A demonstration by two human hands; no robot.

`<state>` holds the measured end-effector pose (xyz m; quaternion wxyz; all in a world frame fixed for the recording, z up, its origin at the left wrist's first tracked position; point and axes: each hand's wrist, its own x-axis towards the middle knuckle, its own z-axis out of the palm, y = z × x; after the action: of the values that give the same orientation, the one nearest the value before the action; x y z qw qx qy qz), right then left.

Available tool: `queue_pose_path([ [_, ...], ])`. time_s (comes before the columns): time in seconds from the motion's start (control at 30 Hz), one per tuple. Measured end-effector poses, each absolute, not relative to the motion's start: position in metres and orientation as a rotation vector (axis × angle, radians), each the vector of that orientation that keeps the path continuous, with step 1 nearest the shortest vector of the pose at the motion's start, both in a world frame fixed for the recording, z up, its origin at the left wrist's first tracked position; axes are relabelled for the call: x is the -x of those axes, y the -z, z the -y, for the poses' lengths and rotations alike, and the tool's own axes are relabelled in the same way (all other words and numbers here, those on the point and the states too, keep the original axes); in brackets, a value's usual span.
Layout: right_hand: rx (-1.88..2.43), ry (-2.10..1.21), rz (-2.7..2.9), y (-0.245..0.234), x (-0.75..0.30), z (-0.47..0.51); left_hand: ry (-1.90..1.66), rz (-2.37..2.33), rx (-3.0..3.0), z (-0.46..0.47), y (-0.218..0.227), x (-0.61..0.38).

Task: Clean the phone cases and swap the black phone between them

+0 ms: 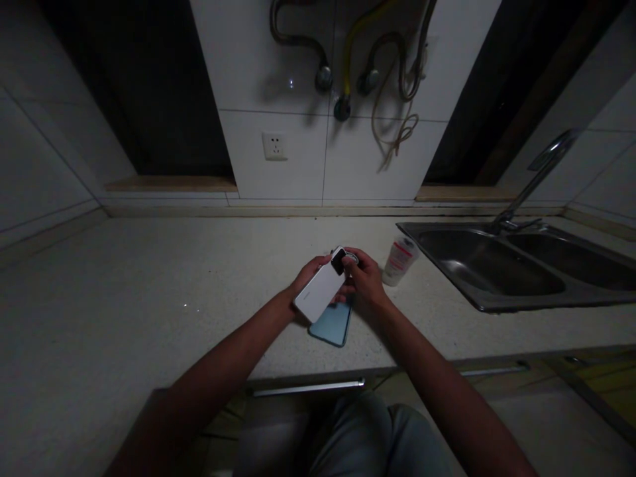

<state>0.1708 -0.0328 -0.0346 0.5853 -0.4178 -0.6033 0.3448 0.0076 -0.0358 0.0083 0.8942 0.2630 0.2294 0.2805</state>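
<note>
1. Room to move is widest on the countertop [149, 285] at the left of the frame; at centre right, a cup [399, 263] and the sink [489, 301] crowd it.
2. One white phone [318, 295], mid-frame, is held tilted over one pale blue phone-shaped piece [332, 324], near the counter's front edge.
3. Two hands: the left hand [309, 273] grasps the phone; the right hand [368, 275] pinches one small round thing [352, 256], too dim to identify.
4. One cup, two basins.
</note>
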Motion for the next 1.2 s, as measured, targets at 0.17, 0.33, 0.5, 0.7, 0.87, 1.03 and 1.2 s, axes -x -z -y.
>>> queue_pose_path([
  [0.17,1.105,-0.673,1.324,0.031,-0.172,0.034,-0.590,-0.583,-0.538,0.033,-0.006,-0.007],
  [0.33,1.070,-0.551,1.485,0.037,-0.171,0.032,-0.726,-0.783,-0.504,0.030,-0.004,-0.011],
  [0.5,1.070,-0.622,1.613,0.042,-0.167,0.034,-0.886,-0.851,-0.396,0.029,-0.003,-0.016],
  [0.7,0.961,-0.669,1.754,0.038,-0.158,0.043,-1.035,-0.656,-0.248,0.024,0.005,-0.016],
  [0.87,0.843,-0.621,1.906,0.034,-0.156,0.049,-1.125,-0.653,-0.260,0.013,0.006,-0.006],
  [1.03,0.702,-0.549,1.989,0.029,-0.155,0.055,-1.171,-0.640,-0.280,0.007,0.002,-0.003],
  [1.2,0.673,-0.417,1.994,0.024,-0.156,0.059,-1.133,-0.575,-0.287,0.011,-0.005,-0.002],
])
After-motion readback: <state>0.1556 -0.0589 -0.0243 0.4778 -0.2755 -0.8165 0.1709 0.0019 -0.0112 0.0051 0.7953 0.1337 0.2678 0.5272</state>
